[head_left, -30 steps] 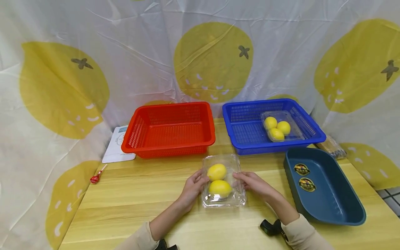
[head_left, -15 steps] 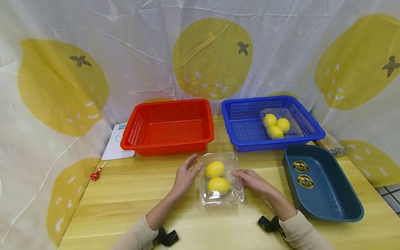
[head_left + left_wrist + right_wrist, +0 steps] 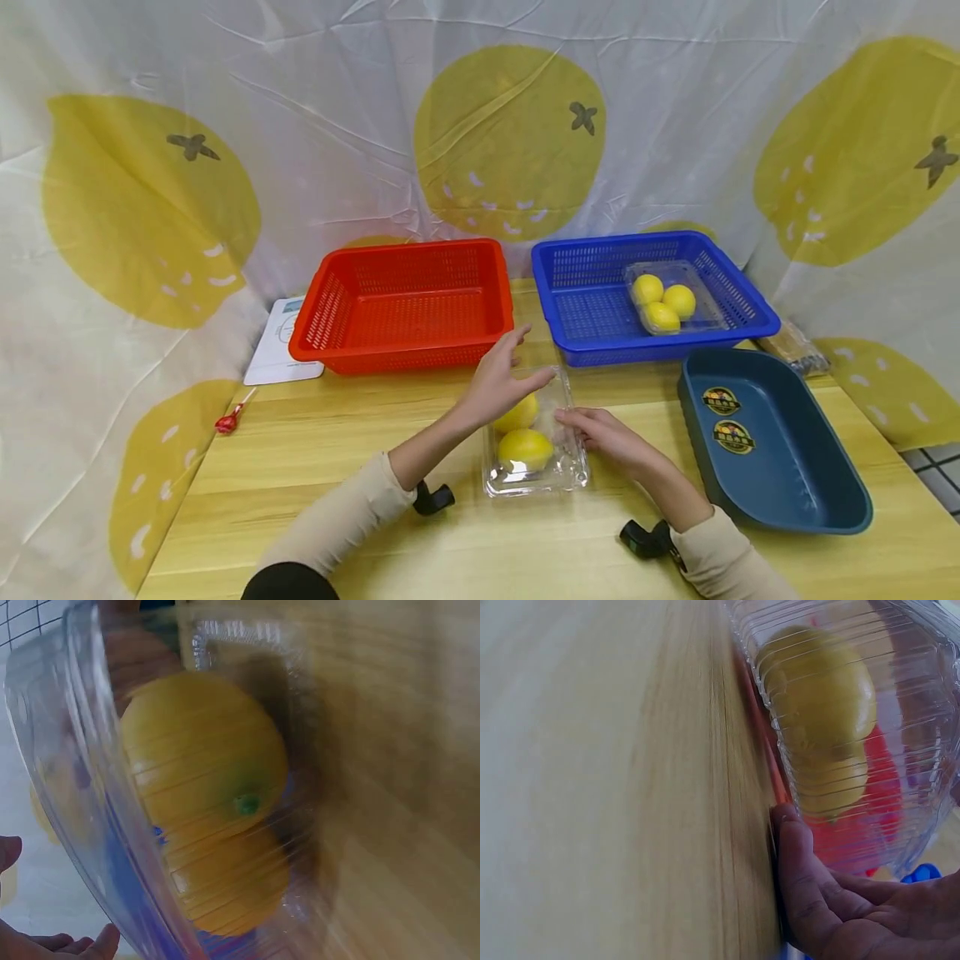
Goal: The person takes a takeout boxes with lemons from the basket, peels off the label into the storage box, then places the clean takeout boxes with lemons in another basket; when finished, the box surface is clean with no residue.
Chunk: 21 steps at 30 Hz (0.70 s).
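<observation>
Currently the right hand [image 3: 600, 433] is laid against the right side of the clear clamshell box [image 3: 534, 479], its fingers lightly curled against the wall; whether the box is truly pinched cannot be told from the head view, though in the right wrist view a thumb [image 3: 799, 862] is seen pressed at its lower edge. The left hand [image 3: 498, 379] is held above the box's far end with fingers spread and relaxed, nothing being gripped.

The box rests on the wooden table [image 3: 315, 467], just in front of the gap between the red basket [image 3: 405, 304] and the blue basket [image 3: 600, 312]. Two lemons [image 3: 525, 447] are seen inside it.

The thin plastic is judged light, springy and slippery, easily dented; the lemons add weight and may roll. A hold on both long sides, low near the rim, is judged safest.
</observation>
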Each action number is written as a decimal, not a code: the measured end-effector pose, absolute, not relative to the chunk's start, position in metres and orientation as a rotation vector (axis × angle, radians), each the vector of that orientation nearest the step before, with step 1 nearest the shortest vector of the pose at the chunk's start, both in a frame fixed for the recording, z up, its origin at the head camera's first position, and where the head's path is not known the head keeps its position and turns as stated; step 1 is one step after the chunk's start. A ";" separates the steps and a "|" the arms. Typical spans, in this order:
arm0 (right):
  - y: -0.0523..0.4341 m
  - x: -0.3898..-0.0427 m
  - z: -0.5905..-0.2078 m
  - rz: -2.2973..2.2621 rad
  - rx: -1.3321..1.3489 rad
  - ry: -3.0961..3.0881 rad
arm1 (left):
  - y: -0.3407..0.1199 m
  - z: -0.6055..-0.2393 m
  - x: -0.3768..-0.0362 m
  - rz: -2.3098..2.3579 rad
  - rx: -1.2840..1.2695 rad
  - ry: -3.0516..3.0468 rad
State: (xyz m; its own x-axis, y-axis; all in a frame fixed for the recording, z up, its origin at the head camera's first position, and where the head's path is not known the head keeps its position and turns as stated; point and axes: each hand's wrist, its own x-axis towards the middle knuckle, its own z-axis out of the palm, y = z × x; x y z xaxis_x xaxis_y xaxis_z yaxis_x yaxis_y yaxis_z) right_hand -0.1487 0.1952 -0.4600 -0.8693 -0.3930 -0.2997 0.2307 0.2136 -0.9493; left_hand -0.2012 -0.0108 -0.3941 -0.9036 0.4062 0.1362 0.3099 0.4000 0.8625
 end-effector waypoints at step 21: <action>0.197 -0.150 -0.462 -1.717 -0.198 1.965 | 0.046 -0.396 -0.264 1.352 0.593 2.576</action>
State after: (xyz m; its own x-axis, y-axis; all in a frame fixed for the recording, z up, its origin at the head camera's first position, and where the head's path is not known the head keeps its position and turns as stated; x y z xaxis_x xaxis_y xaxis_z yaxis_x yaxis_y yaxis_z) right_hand -0.1497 0.1969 -0.4624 -0.8550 -0.4344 -0.2835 0.2226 0.1862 -0.9569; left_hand -0.2638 0.0458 -0.3965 -0.9060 0.4222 0.0314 0.2657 0.5091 0.8187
